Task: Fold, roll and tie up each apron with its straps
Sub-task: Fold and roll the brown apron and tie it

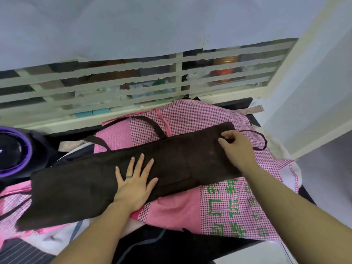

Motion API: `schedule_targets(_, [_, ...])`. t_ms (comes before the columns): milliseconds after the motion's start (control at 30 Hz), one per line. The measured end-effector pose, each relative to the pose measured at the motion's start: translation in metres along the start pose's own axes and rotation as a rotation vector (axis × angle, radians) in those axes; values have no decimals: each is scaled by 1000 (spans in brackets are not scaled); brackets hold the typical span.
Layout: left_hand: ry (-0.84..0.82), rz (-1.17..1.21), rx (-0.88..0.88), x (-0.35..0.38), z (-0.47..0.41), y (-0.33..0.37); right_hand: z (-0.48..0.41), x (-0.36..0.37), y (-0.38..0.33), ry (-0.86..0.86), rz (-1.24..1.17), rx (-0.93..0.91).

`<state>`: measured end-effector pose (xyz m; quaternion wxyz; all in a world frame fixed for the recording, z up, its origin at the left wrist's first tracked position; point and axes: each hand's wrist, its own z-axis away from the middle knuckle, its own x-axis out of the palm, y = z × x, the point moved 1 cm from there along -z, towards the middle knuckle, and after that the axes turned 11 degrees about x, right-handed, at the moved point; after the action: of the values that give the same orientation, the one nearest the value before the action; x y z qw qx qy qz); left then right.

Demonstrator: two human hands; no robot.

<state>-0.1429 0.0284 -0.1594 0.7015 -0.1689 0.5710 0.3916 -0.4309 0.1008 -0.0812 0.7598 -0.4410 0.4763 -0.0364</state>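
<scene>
Brown apron (85, 187) is the piece being worked. From the head camera it lies folded into a long narrow band, running slantwise from the near left to the far right. It rests on top of a heap of pink checked aprons (190, 115), one of them printed with green characters (228, 206). A stitched pocket patch (181, 180) shows on the band just right of its middle.

The left hand (133, 185) lies flat on the middle of the band, palm down, its fingers straight and spread apart, pressing the cloth. A dark ring (129, 176) sits on one finger.

The right hand (238, 145) is at the far right end of the band, fingers curled and thumb tip on the fabric near its upper edge. Whether a fold is pinched between them cannot be told.

A wide brown strap (150, 121) arches up from the band's far edge over the pink cloth. A thin dark strap (263, 141) loops out just beyond the right hand.

The heap sits on a black surface (152, 244). At the left edge stands a round black object with a purple rim (24, 149), near the band's left end but apart from it. Behind the heap runs a cream window grille (114, 88), its upper part covered by pale sheeting (133, 25). Dark striped cloth (19, 252) lies in the near left corner.
</scene>
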Motion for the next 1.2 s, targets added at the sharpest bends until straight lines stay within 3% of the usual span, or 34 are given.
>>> schedule_targets(100, [2,-11,-2,0,-1,-1,-37,15,-3,-281,133,14])
schedule_targets(267, [5,-18,8,2,0,-2,-67,7,19,-254,-100,256])
schedule_targets(333, [8,-17,11,3,-1,-3,-52,6,13,-127,35,116])
schedule_targets(400, [16,9,23,2,-1,-2,-18,15,-7,13,116,-144])
schedule_targets(433, [18,24,31,0,-1,-2,1,26,-17,-6,127,-285])
schedule_targets(567, [119,87,47,-9,18,-7,85,83,-44,-571,367,-688])
schedule_targets(633, [248,104,56,-9,38,-12,111,104,-49,-630,436,-817])
schedule_targets(767, [689,205,-19,-4,99,-33,142,140,-55,-614,595,-889])
schedule_targets(833, [779,342,-173,-2,123,-34,146,153,-52,-560,653,-926])
schedule_targets(900, [825,637,-434,-2,144,-38,153,166,-53,-516,716,-1003])
schedule_targets(1000, [710,1165,-796,0,152,-50,158,183,-50,-394,736,-1071])
schedule_targets(1100, [583,1652,-937,-5,150,-56,163,191,-58,-307,649,-1061])
schedule_targets(1200, [538,1803,-953,-17,153,-59,170,187,-70,-285,524,-1017])
